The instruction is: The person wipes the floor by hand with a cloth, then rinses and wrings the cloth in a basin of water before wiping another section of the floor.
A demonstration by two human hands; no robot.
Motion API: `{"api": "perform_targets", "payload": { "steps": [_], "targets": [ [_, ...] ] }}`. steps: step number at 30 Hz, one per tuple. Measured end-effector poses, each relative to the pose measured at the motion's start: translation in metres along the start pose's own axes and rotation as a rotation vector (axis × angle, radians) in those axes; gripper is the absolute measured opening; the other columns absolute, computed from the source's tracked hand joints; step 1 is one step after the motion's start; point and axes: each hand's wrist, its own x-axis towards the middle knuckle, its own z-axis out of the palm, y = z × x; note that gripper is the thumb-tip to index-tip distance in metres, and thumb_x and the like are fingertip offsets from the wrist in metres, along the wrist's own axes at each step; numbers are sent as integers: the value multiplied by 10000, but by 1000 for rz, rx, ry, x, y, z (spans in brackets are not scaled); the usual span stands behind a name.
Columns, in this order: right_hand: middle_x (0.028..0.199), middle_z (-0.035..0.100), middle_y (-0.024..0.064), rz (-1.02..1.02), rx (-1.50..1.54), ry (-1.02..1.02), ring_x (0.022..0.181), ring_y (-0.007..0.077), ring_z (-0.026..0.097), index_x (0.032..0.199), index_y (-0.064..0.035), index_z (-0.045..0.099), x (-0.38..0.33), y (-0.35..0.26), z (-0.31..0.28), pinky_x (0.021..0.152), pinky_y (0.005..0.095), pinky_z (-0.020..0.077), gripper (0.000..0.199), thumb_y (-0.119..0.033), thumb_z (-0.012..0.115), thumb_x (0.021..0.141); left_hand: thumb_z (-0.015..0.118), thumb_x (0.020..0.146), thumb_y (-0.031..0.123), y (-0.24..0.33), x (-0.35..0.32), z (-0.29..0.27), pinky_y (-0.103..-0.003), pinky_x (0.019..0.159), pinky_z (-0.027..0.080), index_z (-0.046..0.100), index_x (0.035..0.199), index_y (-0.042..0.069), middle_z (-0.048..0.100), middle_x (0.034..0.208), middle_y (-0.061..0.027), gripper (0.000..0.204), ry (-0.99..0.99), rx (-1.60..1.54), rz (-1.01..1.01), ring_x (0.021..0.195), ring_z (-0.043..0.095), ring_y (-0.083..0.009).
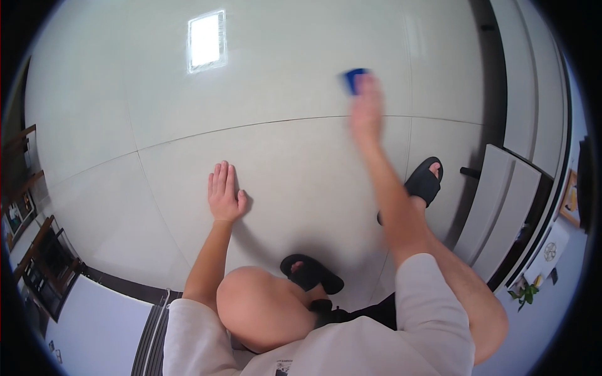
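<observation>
Blue pad [351,82] sits at the fingertips of the blurred right hand [367,113], upper frame right of centre, gripped or merely pressed I cannot tell, while the left hand [224,198] lies flat, fingers straight, on the tiled floor [188,106] at centre-left, the work apparently under way, its finished and remaining shares unclear.

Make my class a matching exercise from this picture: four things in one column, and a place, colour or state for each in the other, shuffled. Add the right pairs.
Column one
1. Left hand
2. Right hand
3. Sandals
4. Plant

Column two
A. Black
B. Blurred, with its fingers at a blue thing
C. Green, toward the right edge of the view
D. Spread flat on the pale floor

Right pairs: 1-D, 2-B, 3-A, 4-C
</observation>
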Motion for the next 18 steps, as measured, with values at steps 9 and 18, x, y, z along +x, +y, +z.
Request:
{"api": "perform_targets", "payload": {
  "steps": [9, 18],
  "targets": [
    [1607, 421, 220, 478, -463, 370, 1504, 384, 377, 1551, -22, 426, -3, 162, -109, 1256, 452, 278, 538, -133, 507, 1031, 539, 835, 276, 5, 3, 3, -525, 1217, 322, 533, 1490, 33, 499, 1570, -161, 699, 14, -4, -17, 1479, 438, -358],
    [1526, 521, 199, -189, -60, 14, 1426, 368, 480, 1466, -41, 530, 30, -117, 94, 1199, 472, 392, 588, -10, 552, 880, 532, 853, 305, 3, 3, 3, -531, 1210, 329, 545, 1480, 31, 500, 1568, -165, 685, 10, -14, -24, 1467, 450, -363]
  ]
}}
